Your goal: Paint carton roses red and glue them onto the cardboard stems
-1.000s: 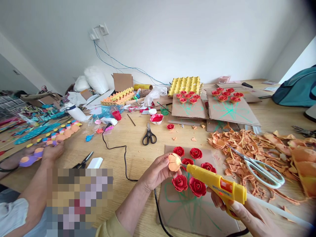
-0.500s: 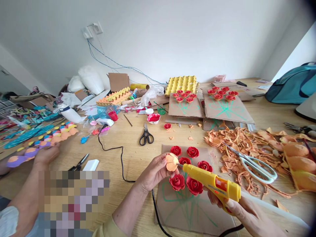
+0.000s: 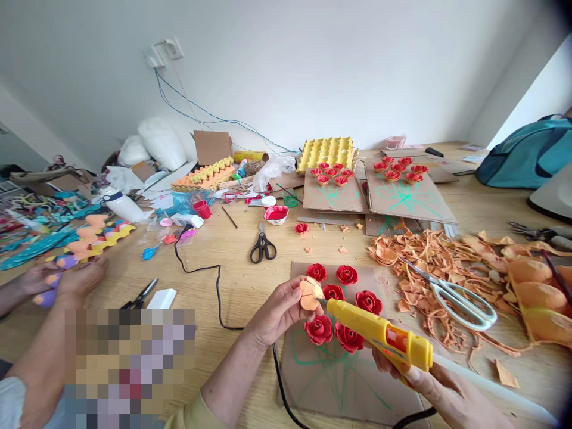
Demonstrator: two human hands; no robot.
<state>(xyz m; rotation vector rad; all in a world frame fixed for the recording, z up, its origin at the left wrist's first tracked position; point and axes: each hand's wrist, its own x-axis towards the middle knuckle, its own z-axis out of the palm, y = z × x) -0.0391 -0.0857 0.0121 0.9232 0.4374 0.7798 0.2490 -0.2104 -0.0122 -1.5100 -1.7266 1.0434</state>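
Observation:
Between the thumb and fingers of my left hand (image 3: 279, 310) is an orange paper flower (image 3: 310, 294), its pale base turned to the right. My right hand (image 3: 429, 381) grips a yellow hot glue gun (image 3: 379, 333), whose metal nozzle meets the flower's base or sits right beside it. A long translucent glue stick (image 3: 491, 387) sticks out of the gun's back. Below both hands lies a cardboard sheet (image 3: 330, 387) with green painted stems and several red paper roses (image 3: 319, 329) on it.
Black-handled scissors (image 3: 263, 245), a dish of red paint (image 3: 276, 214) and a loose red rose (image 3: 301, 229) lie ahead. Orange scraps (image 3: 424, 268) and white-handled scissors (image 3: 465, 304) are at right. Finished flower boards (image 3: 406, 196) stand behind. At left, a co-worker's hands (image 3: 83, 277) hold a painted egg carton.
My hands keep the flower and glue gun in nearly the same pose. At left, the co-worker has turned the painted egg carton, and a second hand now shows on it.

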